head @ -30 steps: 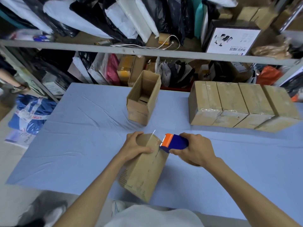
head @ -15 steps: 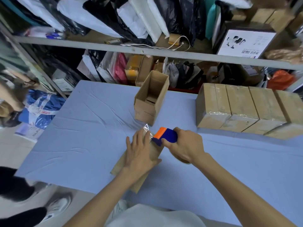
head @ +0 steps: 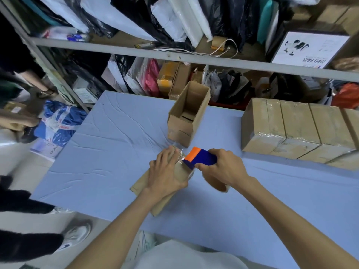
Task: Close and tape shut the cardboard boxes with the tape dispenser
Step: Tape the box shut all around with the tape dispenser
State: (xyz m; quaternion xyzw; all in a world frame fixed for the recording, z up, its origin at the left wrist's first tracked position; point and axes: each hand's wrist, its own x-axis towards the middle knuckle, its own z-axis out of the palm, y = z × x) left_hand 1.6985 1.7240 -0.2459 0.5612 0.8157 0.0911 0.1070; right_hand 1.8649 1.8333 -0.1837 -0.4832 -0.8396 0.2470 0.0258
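Observation:
A closed cardboard box (head: 142, 184) lies on its side on the blue table (head: 108, 152). My left hand (head: 165, 172) presses flat on top of it, fingers spread over clear tape at its far end. My right hand (head: 225, 168) grips a blue and orange tape dispenser (head: 200, 157), its orange end against the box's far right corner. The brown tape roll (head: 215, 183) shows under my right hand. An open cardboard box (head: 187, 115) stands just behind. Several taped boxes (head: 297, 129) sit in a row at the right.
A metal shelf rack (head: 174, 57) full of bags and parcels runs along the table's far edge. A blue bag (head: 58, 121) lies on the floor at left. Another person's legs and shoes (head: 75, 235) stand at the lower left, beside the table's near corner.
My left hand moved from gripping the upright box's top to pressing flat as the box was laid down. The dispenser travelled to the box's far end with tape on it.

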